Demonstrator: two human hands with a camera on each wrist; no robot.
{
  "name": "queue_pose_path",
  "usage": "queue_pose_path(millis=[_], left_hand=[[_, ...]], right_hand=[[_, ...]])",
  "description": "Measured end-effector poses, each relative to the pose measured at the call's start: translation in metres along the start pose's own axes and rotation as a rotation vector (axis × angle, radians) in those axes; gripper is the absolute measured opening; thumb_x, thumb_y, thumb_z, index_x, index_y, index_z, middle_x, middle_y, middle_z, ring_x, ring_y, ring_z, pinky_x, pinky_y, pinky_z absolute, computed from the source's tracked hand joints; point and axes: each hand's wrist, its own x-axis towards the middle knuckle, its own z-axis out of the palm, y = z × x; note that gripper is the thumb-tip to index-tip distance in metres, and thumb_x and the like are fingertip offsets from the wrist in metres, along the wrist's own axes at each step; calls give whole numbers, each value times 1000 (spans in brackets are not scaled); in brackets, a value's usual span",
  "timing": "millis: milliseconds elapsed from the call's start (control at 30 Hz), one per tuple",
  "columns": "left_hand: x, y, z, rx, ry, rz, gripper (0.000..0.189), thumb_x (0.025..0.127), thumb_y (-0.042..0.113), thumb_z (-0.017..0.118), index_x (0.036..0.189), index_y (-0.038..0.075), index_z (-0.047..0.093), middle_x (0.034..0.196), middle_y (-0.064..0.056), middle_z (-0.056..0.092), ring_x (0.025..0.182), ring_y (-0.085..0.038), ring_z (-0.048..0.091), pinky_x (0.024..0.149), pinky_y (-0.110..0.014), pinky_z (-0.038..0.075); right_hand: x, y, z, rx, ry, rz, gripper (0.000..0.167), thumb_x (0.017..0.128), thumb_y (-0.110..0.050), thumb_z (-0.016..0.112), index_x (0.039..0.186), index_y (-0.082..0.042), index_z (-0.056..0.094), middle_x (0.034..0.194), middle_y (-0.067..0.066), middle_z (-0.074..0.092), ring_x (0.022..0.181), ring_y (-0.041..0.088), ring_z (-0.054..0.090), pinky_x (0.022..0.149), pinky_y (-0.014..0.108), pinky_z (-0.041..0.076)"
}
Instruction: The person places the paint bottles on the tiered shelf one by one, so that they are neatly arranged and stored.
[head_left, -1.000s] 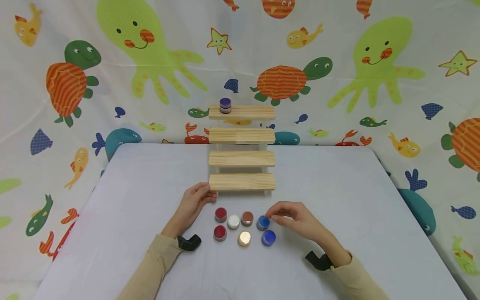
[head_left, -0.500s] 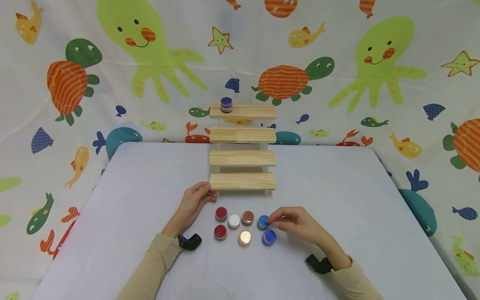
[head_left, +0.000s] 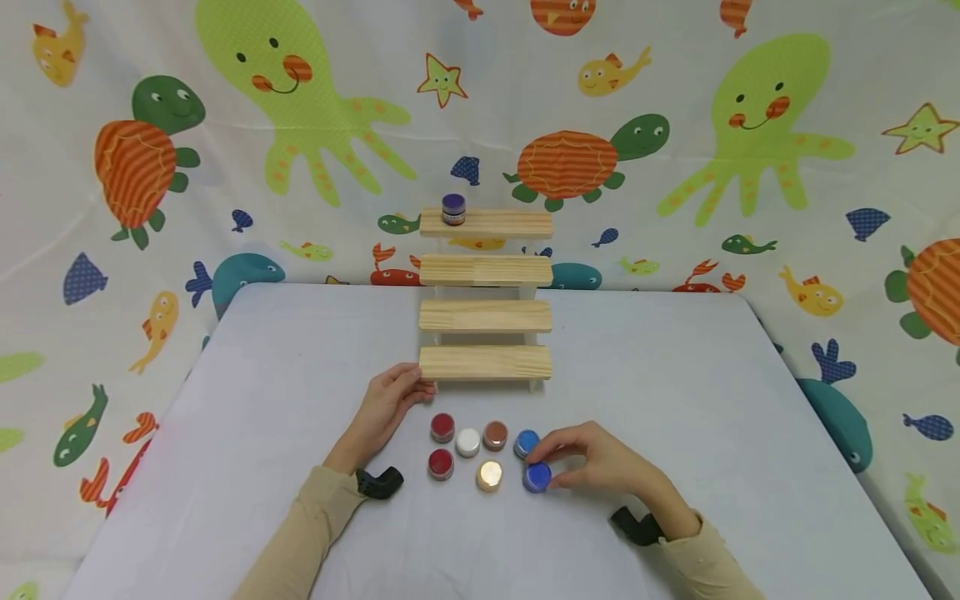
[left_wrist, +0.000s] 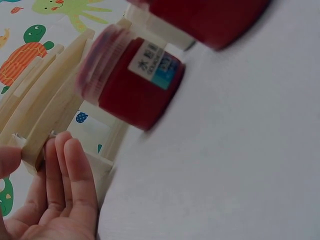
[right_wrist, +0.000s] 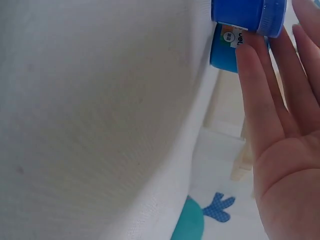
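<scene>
In the head view my left hand [head_left: 390,402] grips the left end of the lowest board of a tiered wooden shelf [head_left: 486,363], thumb above and fingers below. My right hand [head_left: 600,460] has its fingers and thumb at opposite sides of a dark blue paint jar [head_left: 537,477], which stands on the table. A lighter blue paint jar [head_left: 527,443] stands just behind it, close to the fingertips. In the right wrist view the fingers [right_wrist: 260,100] lie along the dark blue jar. A red gouache jar [left_wrist: 142,75] is large in the left wrist view.
Two red jars [head_left: 441,464], a white jar [head_left: 468,442], a brown jar [head_left: 495,436] and a gold jar [head_left: 490,476] stand left of the blue ones. A purple-lidded jar [head_left: 453,210] sits on the top board. A patterned curtain [head_left: 480,100] hangs behind the table.
My right hand has moved from the lighter blue jar toward me to the dark blue jar. The left hand stays on the shelf, and the jars stand where they were.
</scene>
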Motion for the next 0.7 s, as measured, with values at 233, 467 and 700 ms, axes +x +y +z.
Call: queue_pose_path(millis=[233, 467, 700], left_hand=[[-1, 0, 0, 6, -1, -1, 40, 102, 25, 58, 124, -8, 53, 107, -19, 61, 94, -18, 64, 88, -27, 56], [0, 0, -1, 4, -8, 1, 40, 102, 25, 58, 123, -8, 52, 106, -17, 61, 94, -18, 64, 89, -27, 55], [1, -1, -1, 5, -7, 3, 39, 102, 24, 58, 124, -8, 52, 105, -16, 62, 94, -18, 64, 89, -28, 55]], right_hand=[[0, 0, 2, -44, -72, 39, 34, 83, -1, 78, 115, -8, 71, 116, 4, 71, 108, 16, 66, 96, 32, 53], [0, -3, 5, -163, -111, 67, 40, 84, -2, 76, 121, -14, 70, 119, -5, 70, 114, 11, 61, 102, 30, 47], [1, -6, 6, -175, -115, 74, 39, 84, -1, 75, 121, -14, 70, 119, -4, 70, 114, 11, 61, 101, 30, 48]])
